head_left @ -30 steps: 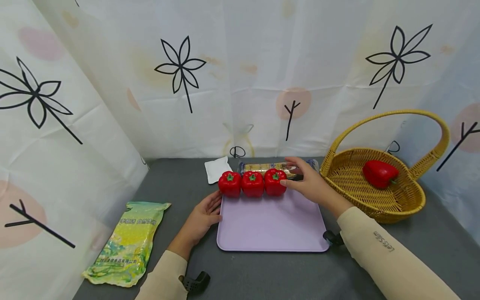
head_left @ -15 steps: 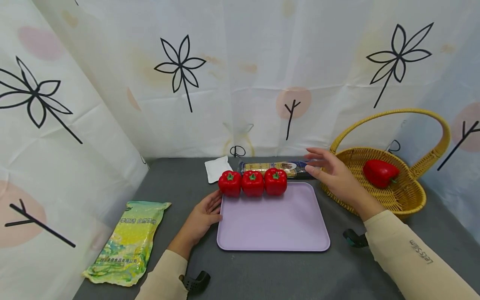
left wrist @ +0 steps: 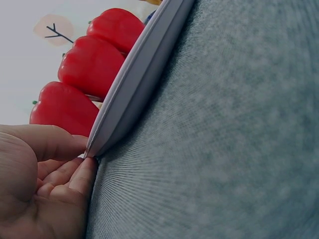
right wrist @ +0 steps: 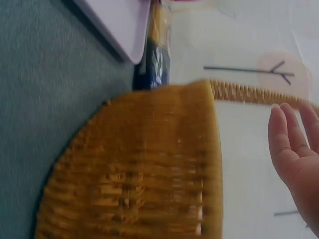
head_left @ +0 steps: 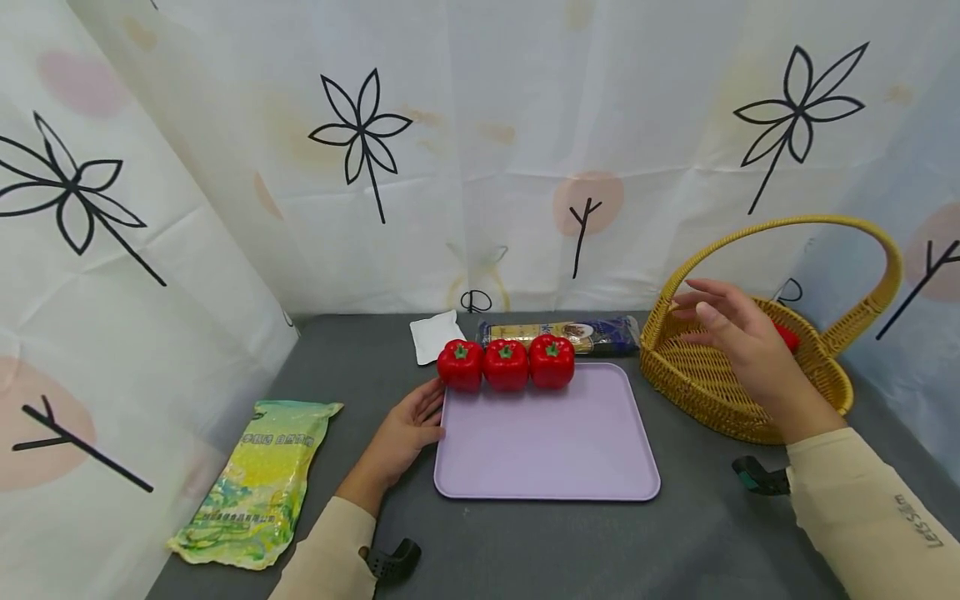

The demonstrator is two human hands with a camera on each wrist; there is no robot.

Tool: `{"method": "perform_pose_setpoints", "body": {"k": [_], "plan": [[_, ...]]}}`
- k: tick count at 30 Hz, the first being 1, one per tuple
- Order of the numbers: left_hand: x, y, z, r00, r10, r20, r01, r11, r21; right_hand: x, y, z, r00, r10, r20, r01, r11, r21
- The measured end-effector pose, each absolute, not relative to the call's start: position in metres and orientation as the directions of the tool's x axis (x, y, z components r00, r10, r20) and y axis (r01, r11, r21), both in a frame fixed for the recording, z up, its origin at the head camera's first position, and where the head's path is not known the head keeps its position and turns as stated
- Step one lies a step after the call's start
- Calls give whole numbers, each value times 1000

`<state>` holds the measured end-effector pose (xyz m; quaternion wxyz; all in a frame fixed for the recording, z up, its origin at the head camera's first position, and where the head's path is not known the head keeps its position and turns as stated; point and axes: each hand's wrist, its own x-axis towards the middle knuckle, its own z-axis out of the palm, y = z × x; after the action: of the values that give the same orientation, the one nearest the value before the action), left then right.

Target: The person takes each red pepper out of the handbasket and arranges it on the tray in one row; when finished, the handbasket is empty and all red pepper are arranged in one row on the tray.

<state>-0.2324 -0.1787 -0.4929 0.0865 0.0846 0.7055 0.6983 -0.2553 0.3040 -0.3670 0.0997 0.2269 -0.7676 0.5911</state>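
My left hand (head_left: 405,429) is at the left edge of the light purple tray (head_left: 547,450). In the left wrist view its thumb and fingers (left wrist: 82,174) pinch the tray's rim. Three red bell peppers (head_left: 506,365) with green stems stand in a row along the tray's back edge, the leftmost just beyond this hand. Over the yellow woven basket (head_left: 720,408), my right hand (head_left: 750,342) hovers with its fingers loosely spread and nothing in them. Inside lies another red bell pepper (head_left: 786,337), mostly hidden behind that hand. The right wrist view shows the basket's outer wall (right wrist: 149,164).
A long packet in blue and gold wrapping (head_left: 600,335) lies behind the tray, beside a small white sachet (head_left: 435,335). At the left is a green and yellow food bag (head_left: 258,483). The basket's tall handle (head_left: 795,223) arches above it, and a patterned curtain (head_left: 465,167) backs the grey table.
My right hand has moved right, from beside the rightmost bell pepper on the tray to above the basket, passing in front of the pepper there. The left hand and tray stay in place.
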Motion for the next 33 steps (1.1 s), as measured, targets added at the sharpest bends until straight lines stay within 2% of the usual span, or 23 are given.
{"method": "perform_pose_setpoints", "body": {"k": [5, 12, 19, 26, 29, 33], "plan": [[-232, -179, -494, -970, 242, -4, -3, 7, 1000, -258, 324, -369, -896, -152, 417, -440, 180, -880], [-232, -178, -495, -973, 230, -3, -2, 3, 1000, -265, 353, -379, -905, -40, 423, -421, -43, -906], [-232, -179, -495, -973, 232, 3, 3, 0, 1000, -271, 380, -392, -913, 88, 397, -406, -129, -905], [-233, -177, -494, -971, 239, 0, -1, -5, 1000, -268, 393, -404, -889, 273, 368, -383, -3, -924], [-233, -178, -494, -971, 238, 3, 3, -3, 1000, -267, 393, -406, -887, 293, 355, -365, 24, -931], [-233, -178, -495, -971, 240, 5, 5, 1, 1000, -269, 391, -406, -878, 316, 360, -316, 181, -931]]}}
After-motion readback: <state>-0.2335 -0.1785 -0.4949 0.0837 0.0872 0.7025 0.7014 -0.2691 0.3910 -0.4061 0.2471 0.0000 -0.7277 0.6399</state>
